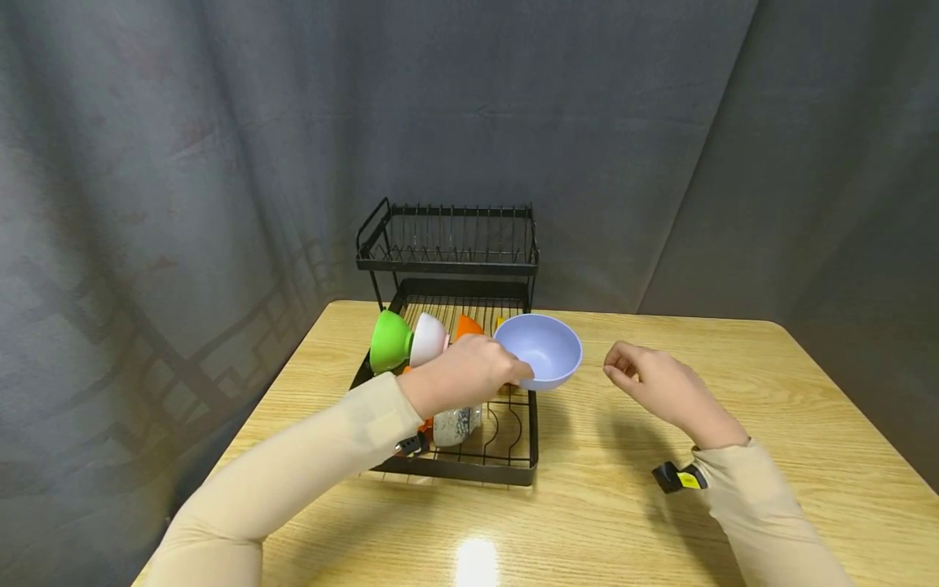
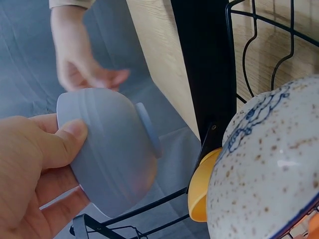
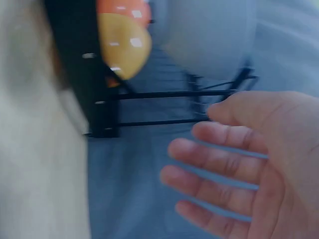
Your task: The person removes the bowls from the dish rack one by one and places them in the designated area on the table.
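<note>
My left hand (image 1: 469, 371) pinches a lavender bowl (image 1: 546, 346) by its rim, thumb on the outer wall and fingers inside, as the left wrist view shows. The bowl hangs over the right side of a black dish rack (image 1: 480, 471), its mouth tilted toward the head camera. To the right of the bowl, apart from it, my right hand (image 1: 656, 383) hovers above the table with fingers loosely bent and nothing in them. A speckled bowl with a blue pattern (image 2: 271, 159) stands in the rack close to the left hand.
In the rack's lower tier sit a green bowl (image 1: 390, 341), a white bowl (image 1: 429, 338), an orange bowl (image 1: 468, 326) and a yellow bowl (image 2: 202, 189). The slotted upper tier (image 1: 447, 267) rises at the back. A grey curtain (image 1: 587, 163) hangs behind the wooden table (image 1: 734, 359).
</note>
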The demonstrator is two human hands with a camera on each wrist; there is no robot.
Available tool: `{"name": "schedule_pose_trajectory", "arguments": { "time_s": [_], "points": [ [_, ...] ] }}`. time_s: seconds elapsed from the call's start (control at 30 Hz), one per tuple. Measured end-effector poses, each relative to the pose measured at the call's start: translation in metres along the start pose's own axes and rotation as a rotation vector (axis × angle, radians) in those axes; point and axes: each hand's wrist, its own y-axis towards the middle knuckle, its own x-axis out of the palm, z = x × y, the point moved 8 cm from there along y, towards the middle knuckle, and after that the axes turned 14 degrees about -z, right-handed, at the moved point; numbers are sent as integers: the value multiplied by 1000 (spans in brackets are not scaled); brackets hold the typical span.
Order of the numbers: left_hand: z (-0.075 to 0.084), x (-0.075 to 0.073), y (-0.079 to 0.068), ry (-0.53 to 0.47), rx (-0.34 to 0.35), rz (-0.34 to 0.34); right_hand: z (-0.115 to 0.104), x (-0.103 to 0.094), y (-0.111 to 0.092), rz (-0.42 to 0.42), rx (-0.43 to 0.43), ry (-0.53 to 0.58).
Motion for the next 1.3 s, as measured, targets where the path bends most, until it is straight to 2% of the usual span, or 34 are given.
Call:
{"name": "schedule_pose_trajectory", "arguments": {
  "time_s": [0.1, 0.27, 0.47, 0.67, 0.87, 1.3],
  "points": [
    [-1, 1, 0, 2, -6, -1, -9, -19, -5, 94, -49, 24],
    [-1, 2, 1, 5, -8, 2, -35, -37, -12, 194, -208, 50],
    [-1, 1, 1, 21, -9, 6, -71, -30, -10, 186, -472, -61],
    [-1, 0, 0, 35, -9, 13, -86, -14, -7, 164, -610, -162],
    [0, -1, -1, 47, -14, 23, -90, -4, -5, 214, -709, -218],
    [2, 0, 0, 58, -7, 29, -94, 6, -3, 253, -754, -329]
  ]
}}
